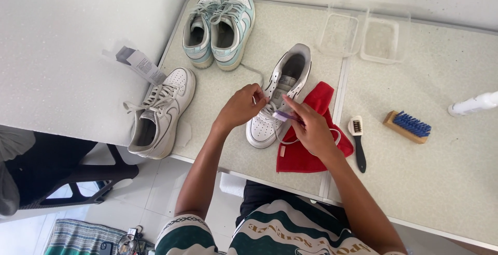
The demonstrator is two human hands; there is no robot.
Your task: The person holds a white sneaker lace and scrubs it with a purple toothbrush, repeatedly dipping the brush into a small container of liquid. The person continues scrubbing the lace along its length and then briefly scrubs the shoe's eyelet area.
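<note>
- At the table's (456,182) left edge, a white sneaker (161,112) hangs partly over the front rim, its laces loose, with a small grey box (139,64) just beyond it.
- In the back left corner, a pair of white and pale-blue sneakers (220,27) stands side by side, toes toward the wall.
- Your left hand (241,107) is pinched closed on the white lace (259,86) at the throat of the unlaced white sneaker (277,99), which sits near the front edge, toe pointing toward you.
- Your right hand (314,128) is curled shut just right of that shoe, gripping a small purple tool (284,115) with lace looping under the palm.
- A red cloth (306,154) lies under your right hand, touching the shoe's side.
- Beyond it, near the back edge, two clear plastic containers (363,34) sit together.
- Right of the cloth lies a small black-handled brush (358,143), then a wooden brush with blue bristles (409,125).
- At the right edge, a white bottle (474,103) lies on its side.
</note>
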